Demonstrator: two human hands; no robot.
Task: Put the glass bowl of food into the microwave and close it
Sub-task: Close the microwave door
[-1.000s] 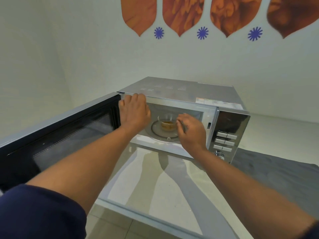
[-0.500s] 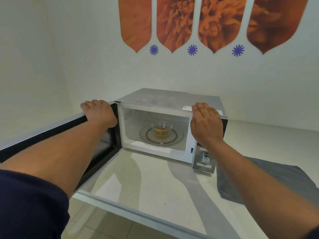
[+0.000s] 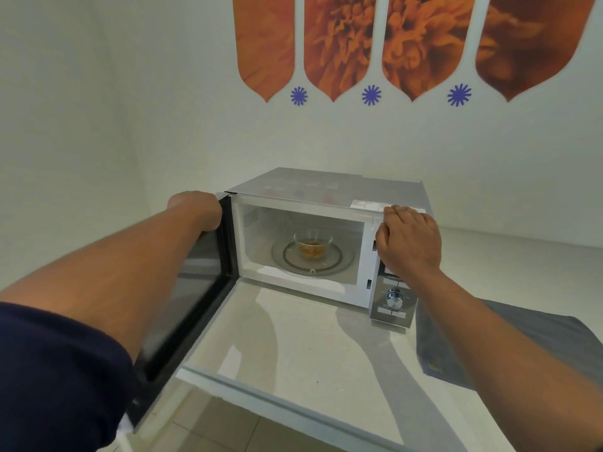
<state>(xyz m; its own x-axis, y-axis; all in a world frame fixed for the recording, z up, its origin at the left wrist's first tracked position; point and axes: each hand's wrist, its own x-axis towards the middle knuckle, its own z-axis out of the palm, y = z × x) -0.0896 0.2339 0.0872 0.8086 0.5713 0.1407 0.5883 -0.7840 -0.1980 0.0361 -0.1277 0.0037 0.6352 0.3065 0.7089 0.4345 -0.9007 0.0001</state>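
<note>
Head view: left hand point(image 3: 195, 207) fingers hidden behind door point(image 3: 202, 288); right hand point(image 3: 408, 244) fingers point(image 3: 402, 211) curl on microwave point(image 3: 326, 188).

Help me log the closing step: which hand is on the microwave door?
The left hand, at the top edge of the open door; the right hand instead sits on the top front corner of the microwave, above the controls.

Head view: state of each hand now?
Left hand: on microwave door top, fingers hidden, cannot tell.
Right hand: grips microwave top edge.
</note>
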